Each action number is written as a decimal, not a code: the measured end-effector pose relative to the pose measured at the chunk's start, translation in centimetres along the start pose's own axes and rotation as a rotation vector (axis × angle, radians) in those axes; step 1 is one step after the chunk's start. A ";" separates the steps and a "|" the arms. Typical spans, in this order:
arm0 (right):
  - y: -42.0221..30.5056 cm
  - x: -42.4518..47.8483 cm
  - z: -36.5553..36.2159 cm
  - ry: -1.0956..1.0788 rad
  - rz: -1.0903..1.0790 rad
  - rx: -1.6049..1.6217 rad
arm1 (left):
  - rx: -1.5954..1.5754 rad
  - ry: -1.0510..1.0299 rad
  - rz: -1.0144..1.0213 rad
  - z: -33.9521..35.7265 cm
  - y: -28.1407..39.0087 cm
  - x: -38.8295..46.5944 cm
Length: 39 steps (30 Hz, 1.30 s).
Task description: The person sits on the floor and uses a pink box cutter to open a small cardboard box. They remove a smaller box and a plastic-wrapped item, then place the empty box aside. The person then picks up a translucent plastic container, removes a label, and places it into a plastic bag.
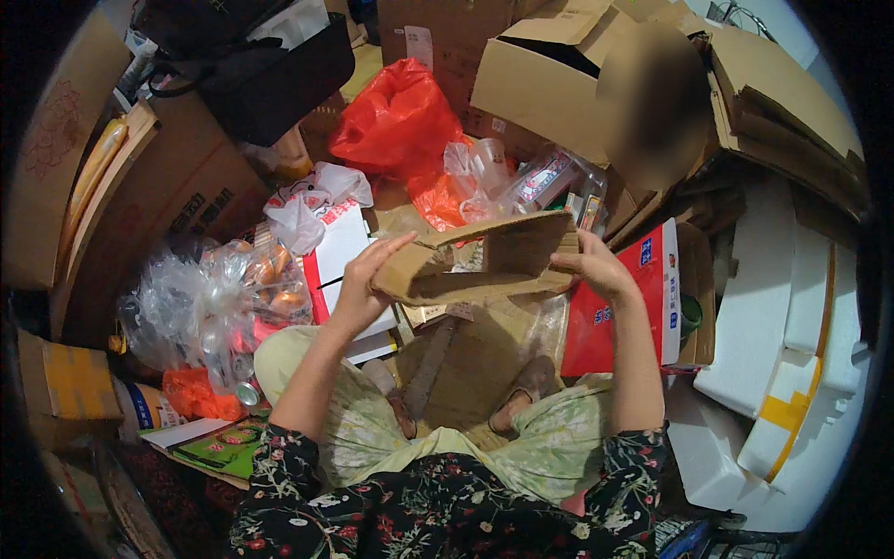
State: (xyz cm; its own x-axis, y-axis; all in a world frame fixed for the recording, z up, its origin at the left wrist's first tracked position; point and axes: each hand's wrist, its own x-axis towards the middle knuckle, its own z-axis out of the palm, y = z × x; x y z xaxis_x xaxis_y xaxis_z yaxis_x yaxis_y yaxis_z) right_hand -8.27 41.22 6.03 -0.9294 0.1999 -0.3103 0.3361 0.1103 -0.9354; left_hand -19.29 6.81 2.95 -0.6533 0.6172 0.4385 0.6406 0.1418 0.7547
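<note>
Between my two hands I hold up a brown corrugated cardboard box (489,290), open through its middle so that things below show through it. My left hand (367,279) grips its left end, with the fingers along the upper edge. At the right end, my right hand (599,267) pinches the cardboard between thumb and fingers. Beneath it, flat cardboard (482,356) covers the floor between my feet. A red and white printed box (621,307) stands just beside my right forearm. White printed card (342,244) lies by my left hand.
A red plastic bag (398,126) and clear plastic containers (541,182) lie ahead. Clear bags of cans (223,300) sit at the left. White foam boxes (751,300) stack at the right. Cardboard boxes (545,91) and a black bin (279,84) stand at the back.
</note>
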 end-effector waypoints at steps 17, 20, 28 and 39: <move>-2.6 1.7 1.4 0.037 -0.211 0.099 | -0.972 0.121 -0.608 -2.8 -4.7 2.6; -2.3 2.6 1.5 0.002 -0.183 0.146 | -1.006 0.099 -0.629 -2.8 -5.9 2.3; -3.9 2.5 4.7 0.059 -0.147 0.104 | -1.024 0.059 -0.688 -3.6 -6.8 2.1; -5.5 3.8 3.2 0.168 -0.306 -0.031 | -0.994 0.291 -0.629 -3.1 -4.5 2.5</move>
State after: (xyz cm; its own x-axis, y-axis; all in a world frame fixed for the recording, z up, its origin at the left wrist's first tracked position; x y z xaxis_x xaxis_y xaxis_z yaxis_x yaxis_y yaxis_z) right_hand -14.14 38.23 9.47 -0.9507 0.3096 0.0186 0.0524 0.2194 -0.9742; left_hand -25.09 5.32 2.13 -0.8871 0.4390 -0.1428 -0.3275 -0.3805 0.8648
